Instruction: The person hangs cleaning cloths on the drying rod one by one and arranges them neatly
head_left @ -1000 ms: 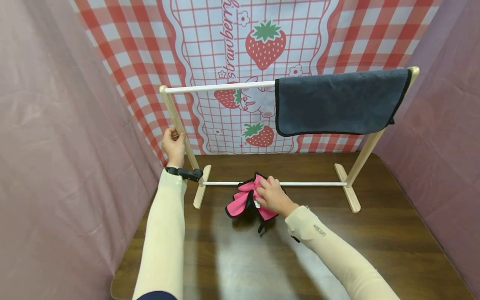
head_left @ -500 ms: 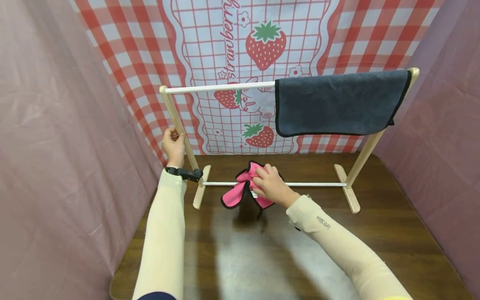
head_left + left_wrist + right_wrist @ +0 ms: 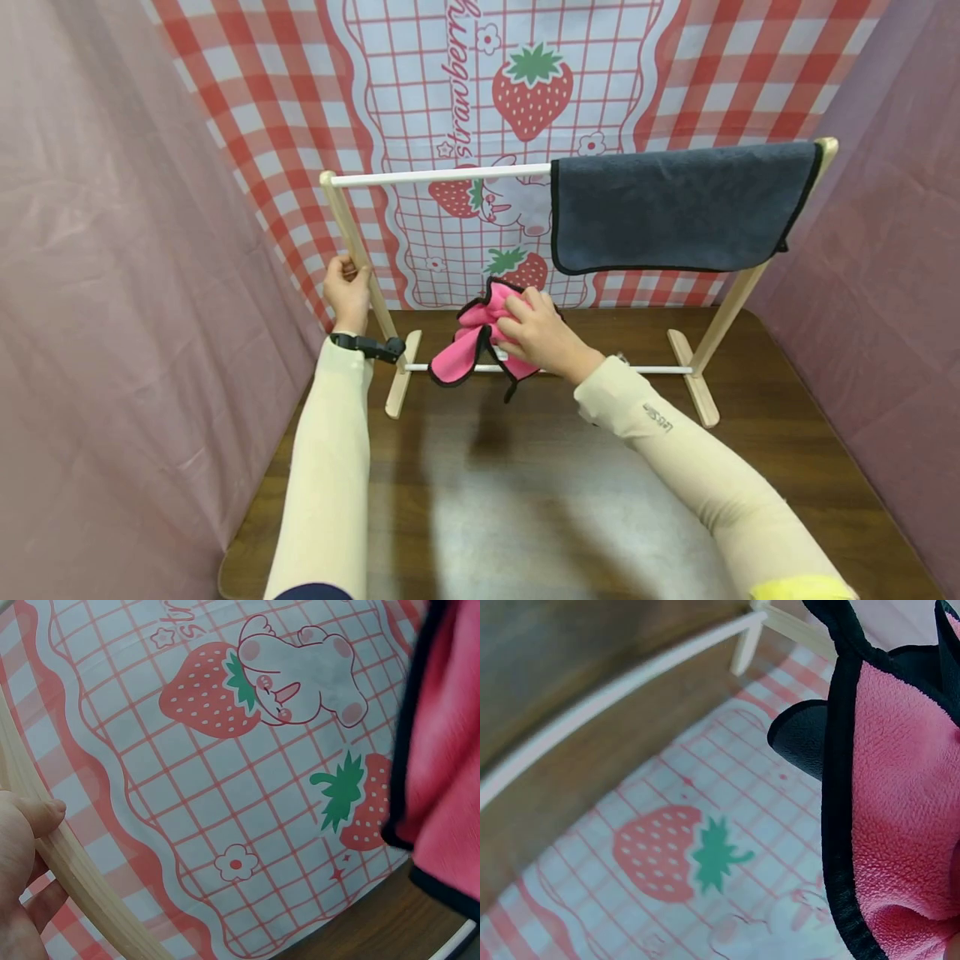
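In the head view my left hand [image 3: 348, 296] grips the left wooden post [image 3: 346, 221] of a drying rack about halfway up. The left wrist view has its thumb across the front of that post [image 3: 90, 891] and fingers behind. My right hand [image 3: 546, 333] holds a bunched pink towel [image 3: 454, 358] with black edging, raised off the table in front of the rack's lower white bar [image 3: 652, 369]. Its loose corners hang down and left. Close up, the fuzzy pink towel [image 3: 900, 780] fills the right side of the right wrist view, showing a dark reverse side.
A dark grey towel [image 3: 678, 212] hangs over the right half of the rack's top bar [image 3: 442, 176]. The rack's wooden feet [image 3: 694, 379] stand on a brown table [image 3: 795, 467]. A strawberry-printed cloth [image 3: 412, 92] hangs behind, with pink curtains [image 3: 150, 275] at both sides.
My right hand has lifted the pink towel up from the table and slightly left. The left hand stays on the post, and the grey towel has not moved.
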Tool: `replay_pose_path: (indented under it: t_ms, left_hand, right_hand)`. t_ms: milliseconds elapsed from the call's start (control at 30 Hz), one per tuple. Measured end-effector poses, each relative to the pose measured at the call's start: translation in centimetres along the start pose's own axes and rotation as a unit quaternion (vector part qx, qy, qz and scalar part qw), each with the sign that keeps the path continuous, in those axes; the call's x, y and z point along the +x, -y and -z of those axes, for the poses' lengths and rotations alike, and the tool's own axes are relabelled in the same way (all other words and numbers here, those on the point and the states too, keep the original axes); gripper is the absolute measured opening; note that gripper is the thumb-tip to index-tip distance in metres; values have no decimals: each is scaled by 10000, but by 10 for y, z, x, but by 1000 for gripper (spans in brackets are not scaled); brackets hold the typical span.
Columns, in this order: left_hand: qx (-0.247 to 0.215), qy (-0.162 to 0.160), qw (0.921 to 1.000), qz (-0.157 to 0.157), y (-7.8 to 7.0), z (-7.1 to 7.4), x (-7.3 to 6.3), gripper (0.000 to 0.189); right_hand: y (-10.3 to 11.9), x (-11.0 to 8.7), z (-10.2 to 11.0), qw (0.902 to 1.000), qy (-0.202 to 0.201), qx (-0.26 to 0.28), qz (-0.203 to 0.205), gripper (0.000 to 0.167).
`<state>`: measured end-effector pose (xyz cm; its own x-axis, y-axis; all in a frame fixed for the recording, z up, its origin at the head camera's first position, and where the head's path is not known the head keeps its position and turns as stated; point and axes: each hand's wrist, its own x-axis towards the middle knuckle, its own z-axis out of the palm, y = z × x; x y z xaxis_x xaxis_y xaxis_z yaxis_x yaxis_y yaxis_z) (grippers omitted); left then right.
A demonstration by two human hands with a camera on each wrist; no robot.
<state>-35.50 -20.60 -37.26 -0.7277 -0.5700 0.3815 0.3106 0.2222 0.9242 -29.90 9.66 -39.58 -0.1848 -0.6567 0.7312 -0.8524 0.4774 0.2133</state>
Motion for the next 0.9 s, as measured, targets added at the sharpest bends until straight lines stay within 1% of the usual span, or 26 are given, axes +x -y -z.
replay_pose_path:
  t_ms: [167, 400, 667, 900]
  left_hand:
    - [-8, 4, 10000, 14, 0, 0, 0, 18]
    - [-15, 6, 10000, 3, -1, 0, 1, 17]
    - [-125, 26, 9999, 39, -1, 0, -1, 17]
    - [-204, 71, 9997, 73, 0, 1, 0, 17]
  right_hand:
    - [-7, 19, 12, 9998, -166, -53, 133, 25]
    - [-15, 45, 26, 9987, -393, -121, 302, 26]
    - [-23, 67, 37, 9958, -689, -318, 507, 24]
    - [-26, 87, 47, 9932, -919, -407, 582, 26]
